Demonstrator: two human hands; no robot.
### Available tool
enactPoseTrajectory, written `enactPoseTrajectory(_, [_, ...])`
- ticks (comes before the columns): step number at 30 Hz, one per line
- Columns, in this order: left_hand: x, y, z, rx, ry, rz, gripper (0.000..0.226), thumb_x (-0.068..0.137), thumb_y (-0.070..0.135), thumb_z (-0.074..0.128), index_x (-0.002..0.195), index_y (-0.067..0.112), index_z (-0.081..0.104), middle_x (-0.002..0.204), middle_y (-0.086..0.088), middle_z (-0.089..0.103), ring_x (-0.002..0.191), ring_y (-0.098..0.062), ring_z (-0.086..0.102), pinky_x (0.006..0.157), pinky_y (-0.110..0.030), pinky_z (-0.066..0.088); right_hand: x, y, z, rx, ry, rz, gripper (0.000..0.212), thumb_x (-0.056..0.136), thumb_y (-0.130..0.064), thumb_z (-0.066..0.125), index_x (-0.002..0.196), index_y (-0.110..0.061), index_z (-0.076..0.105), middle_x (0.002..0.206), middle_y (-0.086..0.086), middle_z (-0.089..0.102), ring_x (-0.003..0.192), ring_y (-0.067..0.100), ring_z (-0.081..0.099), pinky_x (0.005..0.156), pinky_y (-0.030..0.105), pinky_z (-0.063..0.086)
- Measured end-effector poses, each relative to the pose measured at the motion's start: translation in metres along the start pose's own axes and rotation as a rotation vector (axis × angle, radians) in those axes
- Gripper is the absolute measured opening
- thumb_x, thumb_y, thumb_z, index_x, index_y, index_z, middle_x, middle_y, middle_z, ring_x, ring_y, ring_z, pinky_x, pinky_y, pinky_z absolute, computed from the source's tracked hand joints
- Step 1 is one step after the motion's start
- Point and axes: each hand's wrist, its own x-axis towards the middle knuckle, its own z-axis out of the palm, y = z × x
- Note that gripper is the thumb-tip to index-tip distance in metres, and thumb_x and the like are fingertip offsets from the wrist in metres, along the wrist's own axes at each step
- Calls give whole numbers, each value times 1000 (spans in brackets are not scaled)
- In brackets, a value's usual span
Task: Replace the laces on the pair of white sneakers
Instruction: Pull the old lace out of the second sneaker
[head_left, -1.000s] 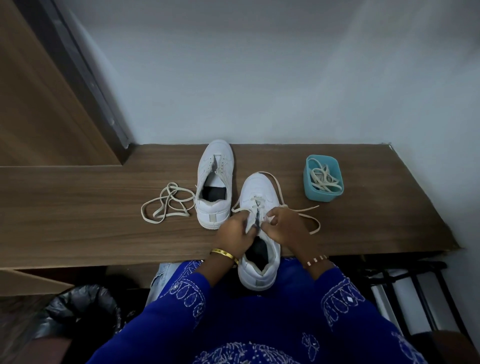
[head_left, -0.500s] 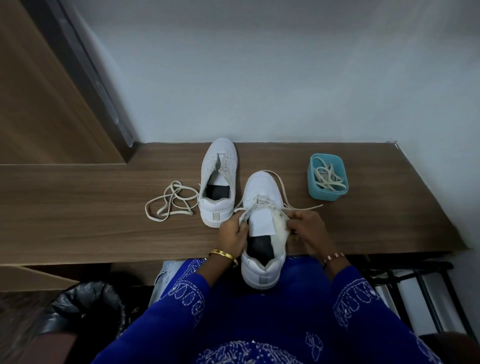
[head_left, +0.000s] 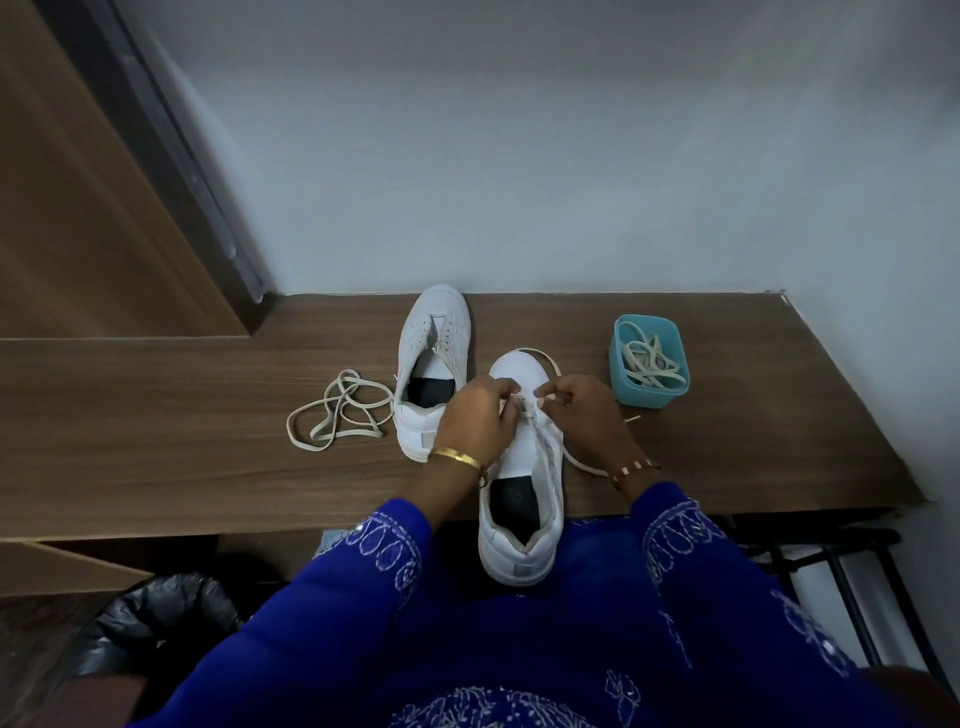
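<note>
While the near sneaker (head_left: 522, 499) lies heel toward the person, half off the edge of the wooden bench (head_left: 182, 441), both hands work at its eyelets — left hand (head_left: 475, 413) with fingers curled, pinching the lace (head_left: 582, 462) at the tongue; right hand (head_left: 584, 410) pinching the same lace just opposite. Lace loops past the toe and trails right. Second sneaker (head_left: 434, 364) sits unlaced just left, a loose lace (head_left: 337, 410) beside it. Teal tub (head_left: 649, 402) holding more laces stands right.
</note>
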Motion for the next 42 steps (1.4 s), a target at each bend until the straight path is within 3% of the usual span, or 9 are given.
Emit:
enactPoseTrajectory(6, [19, -8, 10, 138, -216, -89, 27, 89, 8, 49, 108, 5, 68, 112, -18, 64, 106, -30, 57, 86, -31, 41, 2, 0, 18, -123, -70, -64, 18, 84, -6, 57, 94, -5, 72, 97, 10, 71, 88, 22, 63, 68, 15, 34])
enactPoseTrajectory(15, [17, -15, 10, 96, -208, -90, 21, 84, -1, 49, 94, -1, 67, 100, -18, 65, 96, -31, 59, 78, -29, 39, 4, 8, 29, -325, -82, -135, 16, 89, -6, 45, 88, 2, 59, 93, 19, 61, 88, 32, 57, 71, 34, 40])
enactPoseTrajectory(18, [11, -20, 12, -66, -142, -171, 15, 79, -7, 49, 78, -2, 63, 92, -21, 65, 89, -33, 59, 66, -22, 33, 4, 13, 29, -57, -10, 47, 14, 88, 2, 43, 89, 6, 56, 88, 21, 60, 86, 34, 55, 68, 32, 40])
enactPoseTrajectory(22, [1, -19, 13, -241, -118, -262, 14, 87, -8, 44, 84, -5, 58, 89, -17, 58, 82, -24, 50, 63, -17, 27, 2, 18, 30, 374, 72, 295, 10, 92, 1, 43, 86, -2, 50, 75, 9, 56, 80, 24, 57, 52, 8, 41])
enactPoseTrajectory(28, [6, -21, 8, -274, -166, -186, 6, 86, 3, 56, 84, 6, 61, 90, -10, 62, 83, -21, 58, 66, -15, 38, 3, 15, 22, -48, -81, -14, 9, 87, -12, 55, 95, -12, 59, 68, -6, 52, 69, 15, 51, 63, 22, 39])
enactPoseTrajectory(34, [10, -24, 9, -105, -222, -107, 8, 83, 5, 62, 85, 3, 69, 98, -14, 64, 92, -25, 61, 75, -22, 39, 6, 13, 25, -323, -58, -175, 13, 88, -11, 50, 89, -8, 63, 86, 9, 66, 80, 25, 59, 71, 31, 39])
enactPoseTrajectory(36, [8, -25, 11, -115, -212, -121, 8, 84, 3, 58, 84, 2, 66, 99, -15, 63, 92, -26, 59, 72, -21, 36, 6, 17, 27, -207, 27, -106, 13, 88, -7, 48, 83, -5, 60, 83, 12, 65, 75, 25, 59, 69, 33, 42])
enactPoseTrajectory(40, [2, -30, 15, -315, -155, -229, 27, 90, 0, 48, 68, 17, 46, 82, -7, 56, 80, -21, 52, 66, -22, 31, 6, 23, 32, 573, 175, 419, 24, 91, 0, 44, 71, -10, 50, 74, 15, 62, 53, 13, 63, 51, 22, 52])
enactPoseTrajectory(42, [0, -31, 16, -378, -138, -260, 35, 91, 0, 45, 65, 22, 41, 74, 3, 49, 73, -16, 47, 68, -22, 32, 6, 22, 34, 587, 201, 453, 23, 91, 0, 43, 71, -10, 51, 79, 16, 63, 60, 18, 64, 55, 25, 53])
